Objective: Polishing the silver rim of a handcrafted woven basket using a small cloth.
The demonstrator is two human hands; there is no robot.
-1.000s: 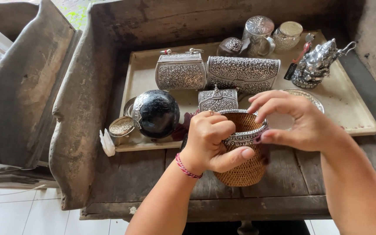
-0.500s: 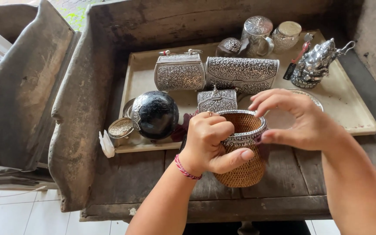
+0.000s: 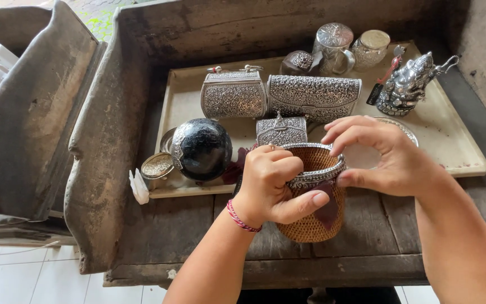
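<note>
My left hand (image 3: 271, 186) grips a small woven rattan basket-purse (image 3: 310, 222) with an ornate silver rim (image 3: 316, 177), thumb pressed across its front. My right hand (image 3: 386, 157) pinches the rim at its right side, fingers arched over the opening. The purse stands upright on the dark wooden bench (image 3: 187, 225), just in front of a beige tray (image 3: 457, 146). A dark red cloth patch shows on the purse below my left thumb.
The tray holds two embossed silver clutches (image 3: 234, 95) (image 3: 313, 97), a small silver box (image 3: 279, 130), a black sphere (image 3: 201, 149), a small round tin (image 3: 157, 165), silver jars (image 3: 333, 45), and a silver figurine (image 3: 409, 84). The bench's raised wooden arm (image 3: 102, 141) is at left.
The view has drifted slightly. Both hands keep the same hold on the purse, and the right fingers have shifted a little along the rim.
</note>
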